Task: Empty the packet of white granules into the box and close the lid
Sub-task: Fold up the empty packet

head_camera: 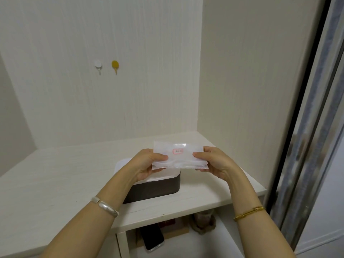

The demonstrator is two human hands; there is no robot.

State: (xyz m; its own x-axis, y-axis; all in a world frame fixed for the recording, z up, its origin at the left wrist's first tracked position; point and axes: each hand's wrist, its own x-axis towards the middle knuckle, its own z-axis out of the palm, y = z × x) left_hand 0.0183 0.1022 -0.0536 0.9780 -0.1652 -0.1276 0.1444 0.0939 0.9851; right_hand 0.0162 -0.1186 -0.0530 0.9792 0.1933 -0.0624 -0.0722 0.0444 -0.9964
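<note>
We pinch the packet of white granules (177,155) by its ends, left hand (149,162) and right hand (212,161), long axis left-right, just above the still-lidded box (158,185).

My two bare forearms with no sleeves in view, my left hand (147,162) and right hand (214,162) ungloved, a wide smooth silver bangle (105,206) on my left wrist, a thin coiled gold bracelet (249,213) on my right wrist
</note>
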